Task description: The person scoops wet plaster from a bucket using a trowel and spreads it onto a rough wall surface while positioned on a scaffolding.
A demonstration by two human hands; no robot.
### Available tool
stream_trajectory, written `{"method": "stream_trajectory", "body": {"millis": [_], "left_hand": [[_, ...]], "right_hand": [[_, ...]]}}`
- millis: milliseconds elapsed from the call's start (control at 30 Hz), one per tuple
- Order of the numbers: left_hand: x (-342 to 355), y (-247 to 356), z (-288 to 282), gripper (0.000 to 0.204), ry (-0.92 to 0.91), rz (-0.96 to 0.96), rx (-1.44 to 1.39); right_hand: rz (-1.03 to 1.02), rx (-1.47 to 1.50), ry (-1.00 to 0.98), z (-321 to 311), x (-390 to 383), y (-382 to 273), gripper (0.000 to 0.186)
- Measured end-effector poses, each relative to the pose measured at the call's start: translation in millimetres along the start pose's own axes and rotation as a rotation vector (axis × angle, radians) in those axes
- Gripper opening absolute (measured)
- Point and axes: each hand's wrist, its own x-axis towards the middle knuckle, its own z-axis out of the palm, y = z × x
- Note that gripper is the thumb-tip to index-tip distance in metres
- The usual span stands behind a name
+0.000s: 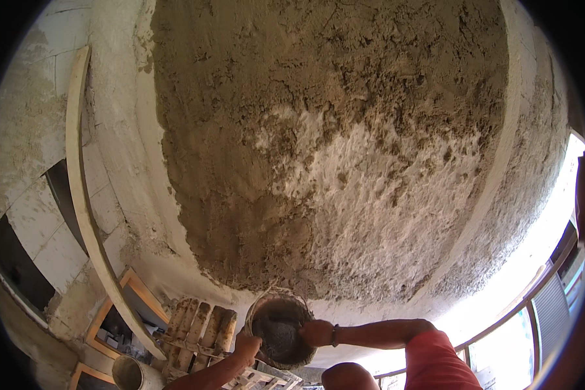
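Observation:
A round mortar-crusted bucket (249, 320) is at the lower middle, its mouth facing up and wet grey mortar (281, 337) inside. My left hand (247, 346) is closed on the bucket's left rim. At the right side of the mouth, my right hand (317, 333) is closed in a fist, with a dark band round its wrist. Whether that fist grips the rim or a tool's handle is hidden. Beyond the bucket rises a wall (383, 201), coated with rough brown plaster (227, 130) above and at left, with a pale bumpy patch lower right.
A long wooden board (78, 156) leans at the left. Below it are wood-framed openings (104, 328) and a second bucket (136, 374). Plaster-stained wooden slats (198, 328) lie left of my bucket. A curved railing (500, 312) runs along the bright right side.

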Motion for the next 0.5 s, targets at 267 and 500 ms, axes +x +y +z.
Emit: {"method": "stream_trajectory", "body": {"millis": [267,500], "left_hand": [[27.5,-36.6,4.8,0.048,-0.006,0.094,0.078],[1.3,-4.4,16.2,0.026,-0.052,0.102,-0.011]], "right_hand": [[-0.481,0.011,0.058,-21.1,-18.9,-17.8,0.031],[-0.259,-0.149,-0.052,16.6,5.4,57.1,0.024]]}}
